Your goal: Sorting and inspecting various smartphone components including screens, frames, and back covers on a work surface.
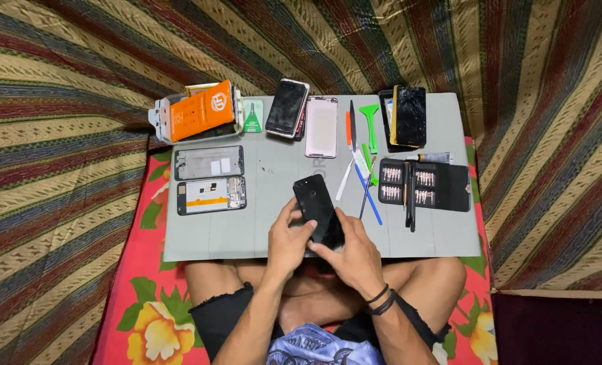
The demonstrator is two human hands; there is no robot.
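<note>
We hold the black phone (319, 209) in both hands over the near edge of the grey mat (213, 236). Our left hand (289, 242) and right hand (352, 253) close round its lower end. It looks light, stiff, glossy and likely slippery, best gripped by its edges. Around it lie flat phone frames (209, 179), plastic pry tools (363, 145) and a bit case (422, 184).

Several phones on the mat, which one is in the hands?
The black phone at the mat's near edge, gripped by left hand and right hand. The other phones lie untouched along the far and left sides.
</note>
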